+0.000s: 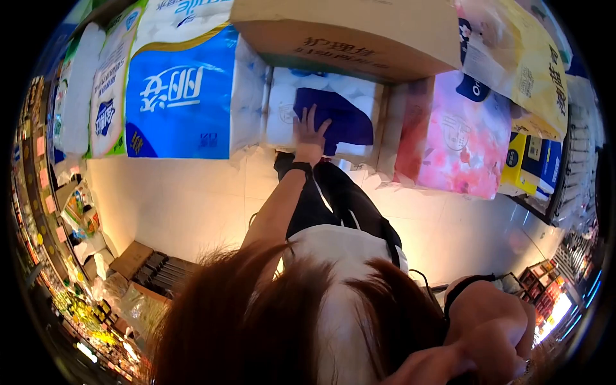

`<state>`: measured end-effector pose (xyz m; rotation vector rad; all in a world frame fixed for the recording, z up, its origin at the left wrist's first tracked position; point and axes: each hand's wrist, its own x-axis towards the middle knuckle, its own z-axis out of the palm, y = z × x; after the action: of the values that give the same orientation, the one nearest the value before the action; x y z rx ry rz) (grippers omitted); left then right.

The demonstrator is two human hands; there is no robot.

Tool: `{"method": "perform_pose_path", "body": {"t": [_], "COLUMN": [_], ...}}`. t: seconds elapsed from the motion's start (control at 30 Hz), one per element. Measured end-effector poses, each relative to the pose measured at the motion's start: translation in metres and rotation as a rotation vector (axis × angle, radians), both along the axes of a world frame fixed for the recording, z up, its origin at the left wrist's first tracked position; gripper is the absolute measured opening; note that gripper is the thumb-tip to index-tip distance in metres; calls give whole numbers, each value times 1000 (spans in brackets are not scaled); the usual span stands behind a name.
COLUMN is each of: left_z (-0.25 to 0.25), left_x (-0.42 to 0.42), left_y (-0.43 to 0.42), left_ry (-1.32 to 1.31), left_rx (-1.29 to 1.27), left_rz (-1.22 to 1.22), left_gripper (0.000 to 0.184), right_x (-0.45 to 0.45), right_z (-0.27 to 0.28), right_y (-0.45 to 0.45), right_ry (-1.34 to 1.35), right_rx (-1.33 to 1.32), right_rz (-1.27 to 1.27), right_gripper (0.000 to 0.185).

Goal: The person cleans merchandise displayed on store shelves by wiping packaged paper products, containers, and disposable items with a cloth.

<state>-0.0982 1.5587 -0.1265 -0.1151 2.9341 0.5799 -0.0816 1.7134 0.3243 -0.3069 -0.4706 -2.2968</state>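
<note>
My left hand reaches forward with its fingers spread, lying on the dark blue panel of a white wrapped pack of paper rolls. A dark band circles its wrist. This pack sits in a recess beneath a cardboard box, between a big blue tissue pack and a pink floral pack. My right arm is bent at the lower right; its hand cannot be made out.
Yellow packs stand at the upper right, with a yellow and blue pack below. Pale floor tiles show under the packs. A brown carton lies at the lower left, near long store shelves.
</note>
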Motion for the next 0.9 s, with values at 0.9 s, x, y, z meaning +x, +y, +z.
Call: {"method": "perform_pose_path", "body": {"t": [0.9], "left_z": [-3], "left_x": [7], "left_y": [72], "left_ry": [-28], "left_rx": [67], "left_rz": [-351], "left_gripper": [52], "right_x": [13], "right_z": [11], "right_y": [-14], "right_ry": [-774], "right_rx": [-882], "right_rz": [447], "right_gripper": [27]}}
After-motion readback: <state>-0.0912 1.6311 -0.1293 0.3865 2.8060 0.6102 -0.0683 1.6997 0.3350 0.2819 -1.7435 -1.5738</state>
